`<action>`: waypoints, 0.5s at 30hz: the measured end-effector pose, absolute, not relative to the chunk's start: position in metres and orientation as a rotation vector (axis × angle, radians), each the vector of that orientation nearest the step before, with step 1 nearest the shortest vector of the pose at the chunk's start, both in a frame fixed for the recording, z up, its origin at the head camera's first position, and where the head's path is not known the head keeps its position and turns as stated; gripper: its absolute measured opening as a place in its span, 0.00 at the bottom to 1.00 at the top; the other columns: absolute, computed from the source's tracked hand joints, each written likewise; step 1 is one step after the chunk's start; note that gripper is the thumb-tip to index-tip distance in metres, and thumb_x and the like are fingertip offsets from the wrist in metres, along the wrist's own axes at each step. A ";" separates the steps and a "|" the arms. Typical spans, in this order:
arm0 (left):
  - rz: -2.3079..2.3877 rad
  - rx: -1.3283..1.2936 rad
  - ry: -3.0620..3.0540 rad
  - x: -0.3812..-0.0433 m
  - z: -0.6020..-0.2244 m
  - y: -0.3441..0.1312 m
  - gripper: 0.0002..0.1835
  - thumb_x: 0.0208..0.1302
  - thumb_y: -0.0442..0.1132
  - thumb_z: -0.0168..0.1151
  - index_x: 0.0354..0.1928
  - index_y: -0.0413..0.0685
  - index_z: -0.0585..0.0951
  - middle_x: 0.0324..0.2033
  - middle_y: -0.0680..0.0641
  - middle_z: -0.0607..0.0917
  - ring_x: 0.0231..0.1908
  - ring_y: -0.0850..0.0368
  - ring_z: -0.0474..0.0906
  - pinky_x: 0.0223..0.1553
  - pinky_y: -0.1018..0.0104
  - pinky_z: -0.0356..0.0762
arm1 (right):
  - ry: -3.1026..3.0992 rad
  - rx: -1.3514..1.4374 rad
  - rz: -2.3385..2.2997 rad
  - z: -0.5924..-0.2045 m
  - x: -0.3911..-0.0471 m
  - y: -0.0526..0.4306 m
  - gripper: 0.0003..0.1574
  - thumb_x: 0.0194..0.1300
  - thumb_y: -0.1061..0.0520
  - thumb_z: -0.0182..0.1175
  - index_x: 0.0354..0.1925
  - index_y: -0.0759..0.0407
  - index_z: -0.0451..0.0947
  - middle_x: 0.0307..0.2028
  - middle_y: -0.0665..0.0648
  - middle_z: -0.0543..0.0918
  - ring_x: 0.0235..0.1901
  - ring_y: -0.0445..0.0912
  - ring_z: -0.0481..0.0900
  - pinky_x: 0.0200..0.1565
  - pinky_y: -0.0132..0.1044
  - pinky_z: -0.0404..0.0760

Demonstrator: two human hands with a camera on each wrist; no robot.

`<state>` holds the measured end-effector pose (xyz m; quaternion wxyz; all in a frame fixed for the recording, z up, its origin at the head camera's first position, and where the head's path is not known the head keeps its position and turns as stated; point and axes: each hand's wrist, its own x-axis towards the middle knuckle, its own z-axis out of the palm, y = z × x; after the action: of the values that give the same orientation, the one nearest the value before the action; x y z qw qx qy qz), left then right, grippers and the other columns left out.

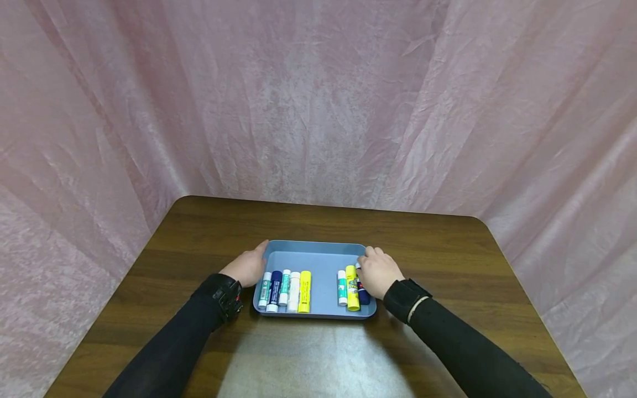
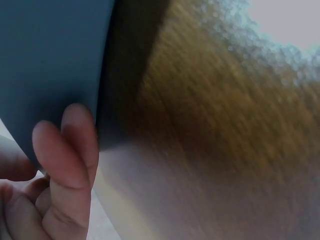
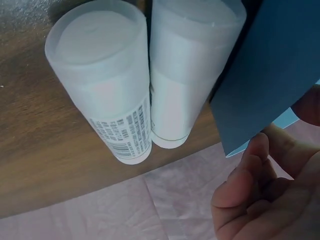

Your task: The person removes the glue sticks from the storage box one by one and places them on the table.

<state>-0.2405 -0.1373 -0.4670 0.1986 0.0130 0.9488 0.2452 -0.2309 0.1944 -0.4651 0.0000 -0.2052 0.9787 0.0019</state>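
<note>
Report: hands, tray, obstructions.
Left hand at left rim of blue tray; right hand at its right rim. Tray holds sticks. Right hand partly covers a dark blue stick.

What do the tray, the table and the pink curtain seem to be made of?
Tray: probably satin plastic, evenly coloured with rounded corners; painted metal possible. Table: glossy wood or laminate, with brown grain and glare. Curtain: likely velvet-like cloth, with folds and patchy sheen.
</note>
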 end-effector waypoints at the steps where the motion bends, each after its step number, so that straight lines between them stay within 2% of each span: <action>1: 0.686 0.036 2.655 -0.241 -0.467 -0.137 0.33 0.82 0.42 0.40 0.82 0.47 0.45 0.71 0.35 0.72 0.50 0.49 0.79 0.52 0.52 0.75 | 3.076 -0.646 0.019 -0.465 -0.231 0.194 0.20 0.71 0.51 0.63 0.52 0.64 0.85 0.40 0.59 0.82 0.40 0.50 0.74 0.47 0.44 0.79; 3: 0.683 0.050 2.662 -0.241 -0.468 -0.138 0.33 0.82 0.41 0.40 0.82 0.46 0.45 0.68 0.35 0.75 0.44 0.52 0.81 0.49 0.54 0.75 | 3.066 -0.636 0.039 -0.465 -0.231 0.194 0.21 0.71 0.50 0.63 0.52 0.64 0.85 0.40 0.59 0.81 0.39 0.50 0.73 0.47 0.44 0.78; 8: 0.686 0.070 2.668 -0.240 -0.469 -0.138 0.33 0.82 0.40 0.40 0.82 0.46 0.45 0.51 0.37 0.86 0.26 0.56 0.79 0.42 0.57 0.74 | 3.030 -0.611 0.063 -0.464 -0.231 0.194 0.22 0.72 0.49 0.62 0.53 0.65 0.84 0.40 0.59 0.80 0.39 0.50 0.71 0.45 0.42 0.78; 12: 0.707 0.054 2.655 -0.240 -0.469 -0.138 0.33 0.82 0.41 0.40 0.82 0.47 0.44 0.34 0.42 0.86 0.19 0.57 0.73 0.34 0.59 0.73 | 3.029 -0.625 0.085 -0.466 -0.233 0.194 0.22 0.72 0.49 0.62 0.53 0.65 0.84 0.40 0.59 0.80 0.38 0.49 0.71 0.44 0.42 0.77; 15: 0.718 0.043 2.647 -0.241 -0.469 -0.138 0.33 0.82 0.41 0.40 0.82 0.48 0.44 0.31 0.43 0.85 0.18 0.56 0.74 0.32 0.59 0.73 | 3.034 -0.635 0.083 -0.467 -0.235 0.194 0.22 0.72 0.49 0.62 0.52 0.65 0.84 0.40 0.59 0.79 0.38 0.50 0.70 0.44 0.42 0.77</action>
<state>-0.2406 -0.1382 -0.4691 0.1981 0.0152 0.9459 0.2567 -0.2349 0.1940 -0.4674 0.0205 -0.2048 0.9782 0.0267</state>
